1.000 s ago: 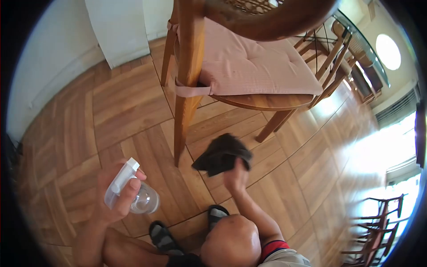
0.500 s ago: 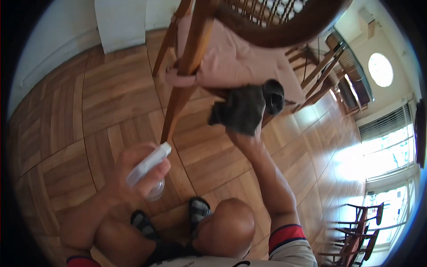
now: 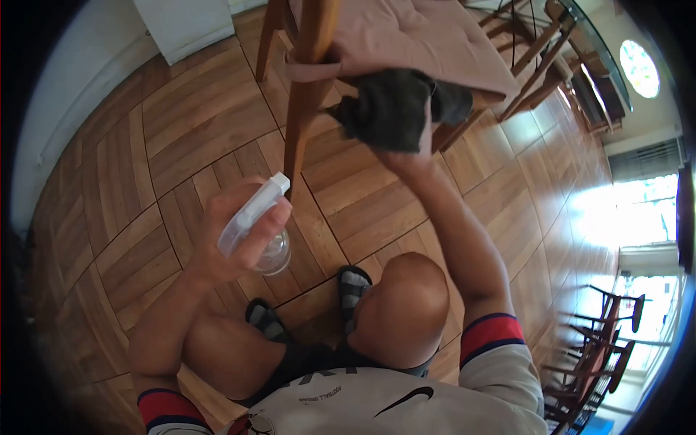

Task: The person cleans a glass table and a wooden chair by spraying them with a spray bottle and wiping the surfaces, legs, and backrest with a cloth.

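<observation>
A spray bottle (image 3: 255,210) with a white trigger head and a clear body is gripped in my left hand (image 3: 217,235), low over the floor. Its nozzle points up toward the wooden chair leg (image 3: 299,138). My right hand (image 3: 407,161) is wrapped in a dark cloth (image 3: 388,109), which hides most of the fingers. The cloth lies against the chair's seat edge, just below the pink cushion (image 3: 428,36). A fabric tie (image 3: 313,71) from the cushion loops around the chair post.
My knees (image 3: 413,297) and sandalled feet (image 3: 353,290) are close below my hands on the wooden parquet floor (image 3: 210,123). A glass-topped table (image 3: 598,54) with chairs stands at the upper right. More wooden chairs (image 3: 598,348) are at the lower right, near bright windows.
The view has tilted down, so the chair's cane back has left the frame. The cloth stays near the seat edge, and the spray bottle remains in my left hand.
</observation>
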`<move>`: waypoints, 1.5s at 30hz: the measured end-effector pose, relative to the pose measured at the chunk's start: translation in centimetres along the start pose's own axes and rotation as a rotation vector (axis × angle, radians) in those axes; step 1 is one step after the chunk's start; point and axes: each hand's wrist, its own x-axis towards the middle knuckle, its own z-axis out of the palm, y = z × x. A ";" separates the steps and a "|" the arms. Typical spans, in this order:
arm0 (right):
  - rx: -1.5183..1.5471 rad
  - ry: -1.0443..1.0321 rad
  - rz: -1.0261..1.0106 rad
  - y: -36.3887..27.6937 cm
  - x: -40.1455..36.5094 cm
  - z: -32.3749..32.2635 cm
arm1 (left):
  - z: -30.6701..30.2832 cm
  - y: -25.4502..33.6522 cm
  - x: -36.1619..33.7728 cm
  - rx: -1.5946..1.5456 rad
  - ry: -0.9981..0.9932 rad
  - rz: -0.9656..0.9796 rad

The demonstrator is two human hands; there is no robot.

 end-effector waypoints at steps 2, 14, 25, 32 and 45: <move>-0.003 0.045 -0.002 3.5 -2.1 -0.1 | 0.4 0.1 -0.2 -0.031 0.009 -0.004; -0.210 -0.145 0.116 2.4 -3.5 0.2 | -1.0 0.1 -0.9 -0.018 -0.012 0.035; 0.126 0.143 0.459 22.9 -10.2 1.0 | -2.0 0.2 -2.2 0.019 0.058 -0.108; -0.007 0.067 0.392 26.6 -11.3 4.2 | -1.6 -0.8 -1.7 0.032 0.061 -0.201; 0.136 0.108 0.370 20.7 -16.7 2.8 | -2.6 -2.2 -2.3 0.123 0.110 -0.285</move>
